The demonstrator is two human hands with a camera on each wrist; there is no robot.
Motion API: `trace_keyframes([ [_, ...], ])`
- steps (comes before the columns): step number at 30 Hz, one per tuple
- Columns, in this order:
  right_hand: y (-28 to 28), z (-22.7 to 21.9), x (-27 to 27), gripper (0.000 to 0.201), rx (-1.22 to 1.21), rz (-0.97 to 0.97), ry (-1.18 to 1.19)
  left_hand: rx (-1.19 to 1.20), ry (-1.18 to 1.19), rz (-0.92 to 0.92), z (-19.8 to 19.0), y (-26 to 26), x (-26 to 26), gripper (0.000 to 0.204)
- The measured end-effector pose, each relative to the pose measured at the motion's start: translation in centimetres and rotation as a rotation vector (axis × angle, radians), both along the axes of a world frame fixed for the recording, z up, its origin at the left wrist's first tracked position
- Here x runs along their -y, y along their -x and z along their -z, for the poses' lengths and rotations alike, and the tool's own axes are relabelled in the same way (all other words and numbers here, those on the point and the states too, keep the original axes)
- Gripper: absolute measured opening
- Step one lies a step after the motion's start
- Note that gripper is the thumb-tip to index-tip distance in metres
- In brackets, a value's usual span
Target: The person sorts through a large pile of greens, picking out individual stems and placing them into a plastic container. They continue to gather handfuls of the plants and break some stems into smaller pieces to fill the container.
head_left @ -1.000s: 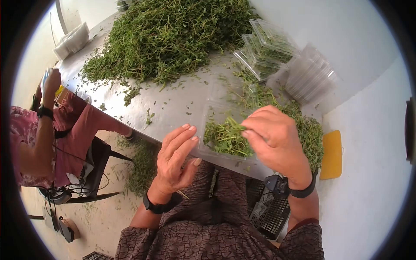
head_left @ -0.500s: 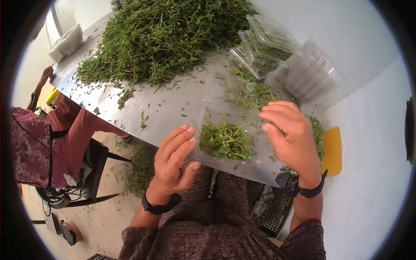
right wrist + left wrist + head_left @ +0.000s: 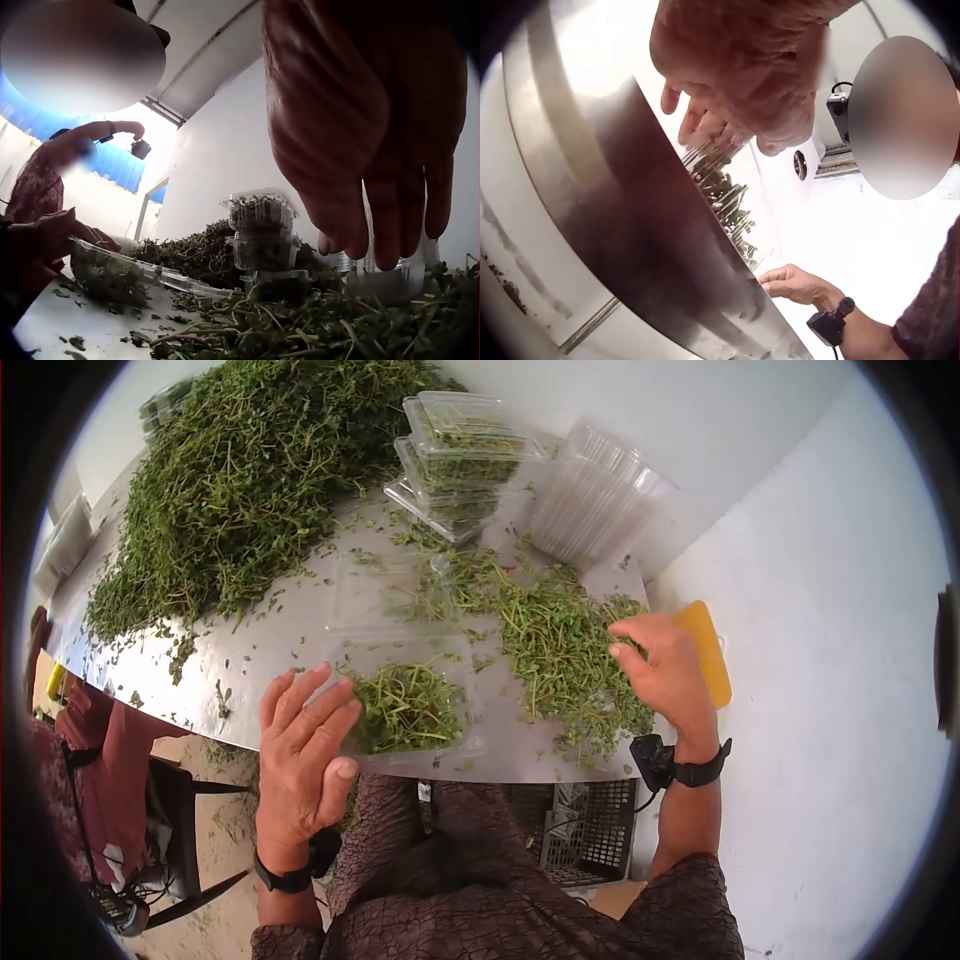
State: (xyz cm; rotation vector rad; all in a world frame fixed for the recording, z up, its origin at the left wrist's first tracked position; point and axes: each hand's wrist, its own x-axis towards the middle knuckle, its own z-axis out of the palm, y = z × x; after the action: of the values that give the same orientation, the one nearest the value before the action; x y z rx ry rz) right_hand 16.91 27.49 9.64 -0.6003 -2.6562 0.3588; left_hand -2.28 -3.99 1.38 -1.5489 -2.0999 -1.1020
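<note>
A clear plastic box [image 3: 470, 735] with its lid folded back holds green sprigs [image 3: 410, 705] near the table's front edge. My left hand [image 3: 303, 755] rests at the box's left side, fingers extended and touching its wall. In the left wrist view the left hand [image 3: 739, 75] is beside the box's clear wall. To the right, my right hand [image 3: 665, 675] hovers at the edge of a loose spread of sprigs [image 3: 560, 645], fingers slightly bent, holding nothing that I can see. The right wrist view shows the right hand [image 3: 367, 142] above those sprigs, fingers pointing down.
A large heap of greens [image 3: 230, 490] covers the back left. Filled boxes [image 3: 465, 460] are stacked behind the open one, with nested empty containers [image 3: 600, 495] beside them. A yellow board [image 3: 708, 655] is by the wall. Another person [image 3: 45, 180] is at the left.
The right hand has let go of a pinch of sprigs into the box and moved right, to the loose spread. The head view has swung right; the left hand stays at the box.
</note>
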Motion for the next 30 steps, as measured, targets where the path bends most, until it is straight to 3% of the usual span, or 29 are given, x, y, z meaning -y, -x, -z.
trace_keyframes([
  [4,-0.5,0.6,-0.6,0.023,0.049,0.008,0.03,0.014,0.192,0.04,-2.2,0.0,-0.3,0.05],
  [9,0.4,0.5,-0.2,0.025,0.064,0.045,0.107,0.052,0.228,0.068,-2.9,0.3,-1.0,0.052],
  [11,0.8,1.5,-1.1,0.026,0.005,-0.015,0.019,0.06,0.219,0.071,-2.8,0.2,-0.9,0.053],
  [13,1.2,1.8,-1.6,0.028,-0.05,-0.074,-0.065,0.05,0.042,0.064,-2.5,0.1,-0.3,0.056],
  [18,3.7,1.9,-2.0,0.033,-0.023,-0.179,-0.095,0.055,-0.053,-0.055,-0.5,0.2,0.9,0.059],
  [23,5.8,3.8,-3.5,0.023,0.127,-0.144,-0.232,0.128,-0.153,-0.059,1.7,-0.2,1.6,0.052],
  [28,5.3,2.2,-3.2,0.014,0.14,-0.089,-0.298,0.13,-0.196,-0.087,2.3,-0.4,2.1,0.045],
  [30,4.7,1.3,-2.7,0.016,-0.067,-0.075,-0.228,0.135,-0.231,-0.132,2.4,-0.5,2.1,0.044],
])
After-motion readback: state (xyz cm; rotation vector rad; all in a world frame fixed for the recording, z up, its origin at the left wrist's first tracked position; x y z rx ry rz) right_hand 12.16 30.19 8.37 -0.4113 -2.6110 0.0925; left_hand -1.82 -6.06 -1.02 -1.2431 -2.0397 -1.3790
